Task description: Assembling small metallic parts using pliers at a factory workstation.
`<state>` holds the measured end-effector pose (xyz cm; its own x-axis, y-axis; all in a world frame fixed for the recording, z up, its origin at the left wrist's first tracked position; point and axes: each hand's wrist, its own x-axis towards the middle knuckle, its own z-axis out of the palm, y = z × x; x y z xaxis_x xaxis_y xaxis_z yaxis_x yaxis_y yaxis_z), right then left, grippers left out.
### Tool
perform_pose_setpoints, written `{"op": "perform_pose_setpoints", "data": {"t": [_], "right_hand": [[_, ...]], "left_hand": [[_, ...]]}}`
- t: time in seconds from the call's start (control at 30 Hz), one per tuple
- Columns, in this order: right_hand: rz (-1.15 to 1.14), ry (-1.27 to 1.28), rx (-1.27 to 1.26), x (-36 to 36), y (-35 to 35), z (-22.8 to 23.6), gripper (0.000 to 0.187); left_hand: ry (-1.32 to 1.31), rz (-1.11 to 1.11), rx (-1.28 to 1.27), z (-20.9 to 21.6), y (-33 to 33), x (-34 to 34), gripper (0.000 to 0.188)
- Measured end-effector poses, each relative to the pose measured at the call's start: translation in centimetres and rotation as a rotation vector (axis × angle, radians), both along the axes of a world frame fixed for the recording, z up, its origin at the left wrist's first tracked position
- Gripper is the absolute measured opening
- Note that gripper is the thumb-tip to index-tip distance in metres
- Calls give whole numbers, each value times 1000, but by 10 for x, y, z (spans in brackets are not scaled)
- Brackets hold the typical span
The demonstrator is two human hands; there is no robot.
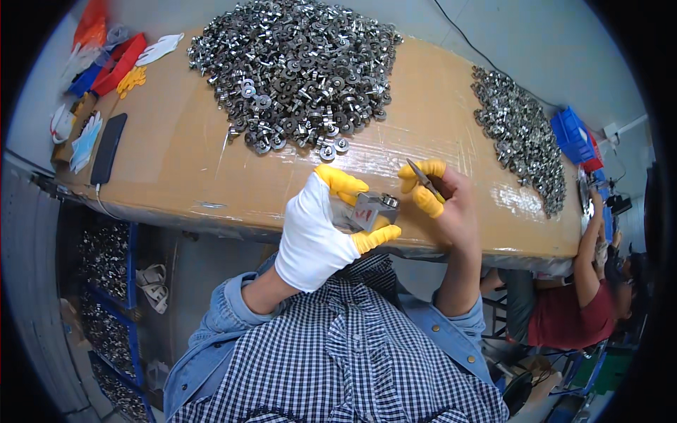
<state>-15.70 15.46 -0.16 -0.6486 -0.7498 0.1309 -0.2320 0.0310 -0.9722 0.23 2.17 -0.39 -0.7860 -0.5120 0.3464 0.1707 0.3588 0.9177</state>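
Note:
My left hand (321, 229), in a white glove with yellow finger covers, is closed around a grey metal block (367, 211) with red marks on its face. A small shiny round metal part (388, 201) sits at the block's right upper edge. Just to the right, my right hand (451, 201) is bare except for yellow covers on some fingers. It grips a slim dark pair of tweezers (425, 178), whose pointed end angles up and left, apart from the block. Beyond both hands lies a large heap of small metal parts (303, 70) with round discs and short stems.
A second heap of metal parts (518, 134) lies at the right of the cardboard-covered table (169, 155). At left are a black phone (109, 149), masks (86, 143) and a red bin (120, 65). Blue bins (572, 136) stand at right, near a co-worker in a dark red shirt (575, 317).

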Motion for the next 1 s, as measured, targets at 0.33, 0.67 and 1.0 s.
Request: {"op": "perform_pose_setpoints", "data": {"t": [0.33, 0.67, 1.0], "right_hand": [[-736, 1068, 447, -22, 3, 19, 29], [-51, 1064, 411, 8, -78, -5, 36], [-17, 557, 106, 7, -30, 18, 18]], "left_hand": [[-139, -280, 469, -13, -8, 10, 51], [-84, -317, 795, -10, -19, 11, 57], [74, -251, 739, -17, -20, 7, 62]]}}
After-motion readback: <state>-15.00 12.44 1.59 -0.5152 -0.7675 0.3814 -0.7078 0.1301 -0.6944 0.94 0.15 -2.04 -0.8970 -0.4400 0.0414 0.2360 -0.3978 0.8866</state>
